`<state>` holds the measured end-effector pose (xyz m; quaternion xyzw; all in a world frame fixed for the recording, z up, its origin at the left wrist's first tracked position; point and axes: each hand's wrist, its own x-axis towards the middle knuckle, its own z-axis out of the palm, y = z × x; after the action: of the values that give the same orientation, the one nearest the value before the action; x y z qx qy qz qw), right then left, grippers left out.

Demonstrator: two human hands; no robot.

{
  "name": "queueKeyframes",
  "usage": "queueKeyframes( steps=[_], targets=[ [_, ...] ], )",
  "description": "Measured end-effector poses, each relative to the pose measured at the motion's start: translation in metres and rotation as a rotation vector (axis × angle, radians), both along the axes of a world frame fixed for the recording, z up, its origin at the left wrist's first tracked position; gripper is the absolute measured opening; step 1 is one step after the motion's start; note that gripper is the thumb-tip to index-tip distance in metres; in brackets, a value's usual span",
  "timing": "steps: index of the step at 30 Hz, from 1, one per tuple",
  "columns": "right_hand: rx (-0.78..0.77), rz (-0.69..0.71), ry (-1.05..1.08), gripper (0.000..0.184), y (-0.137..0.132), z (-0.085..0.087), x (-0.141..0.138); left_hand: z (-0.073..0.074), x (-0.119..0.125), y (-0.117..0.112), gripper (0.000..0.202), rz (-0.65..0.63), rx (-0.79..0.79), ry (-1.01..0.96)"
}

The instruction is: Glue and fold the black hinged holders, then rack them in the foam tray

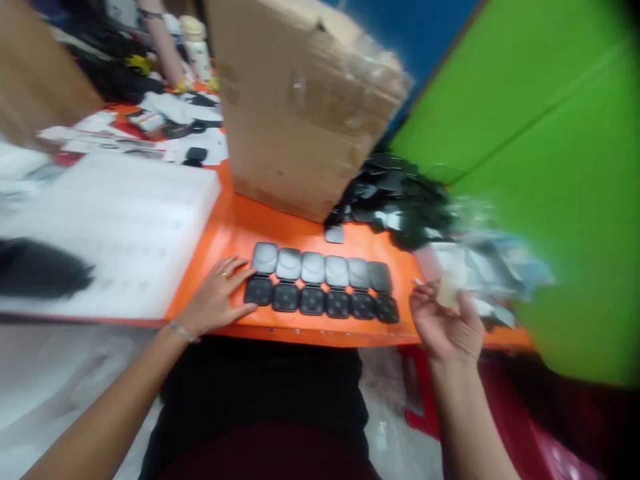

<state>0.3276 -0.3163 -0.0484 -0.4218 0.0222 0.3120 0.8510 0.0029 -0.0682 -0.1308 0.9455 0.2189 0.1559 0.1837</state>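
Note:
A row of several small black hinged cases (320, 287) lies open on the orange table (235, 227), lids toward the back. My left hand (217, 297) rests flat on the table, fingers spread, touching the leftmost case. My right hand (445, 317) hovers palm up by the right end of the row, fingers curled around a small pale object (449, 291) that is too blurred to name.
A large cardboard box (305, 100) stands behind the cases. A heap of black cases (400, 200) lies right of it, clear bags (480, 267) beside that. A white foam tray (100, 227) sits at left. Another person's arm (167, 47) is at the far back. A green wall (550, 167) is right.

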Motion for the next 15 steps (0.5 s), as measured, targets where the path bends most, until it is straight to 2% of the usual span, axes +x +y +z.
queueKeyframes(
  steps=[3,6,10,15],
  targets=[
    [-0.016,-0.114,-0.058,0.025,-0.031,0.000,0.020,-0.007,0.001,0.005,0.065,-0.001,0.048,0.024],
    [-0.056,-0.117,-0.138,0.027,-0.061,-0.005,0.037,-0.012,0.003,0.009,0.065,-0.002,0.072,0.028],
    [-0.123,-0.085,-0.253,0.033,-0.093,-0.015,0.062,-0.012,0.003,0.007,0.065,0.005,0.087,0.049],
    [-0.398,-0.023,-0.356,0.038,-0.111,-0.029,0.094,-0.013,0.002,0.007,0.064,0.029,0.095,0.077]
  ],
)
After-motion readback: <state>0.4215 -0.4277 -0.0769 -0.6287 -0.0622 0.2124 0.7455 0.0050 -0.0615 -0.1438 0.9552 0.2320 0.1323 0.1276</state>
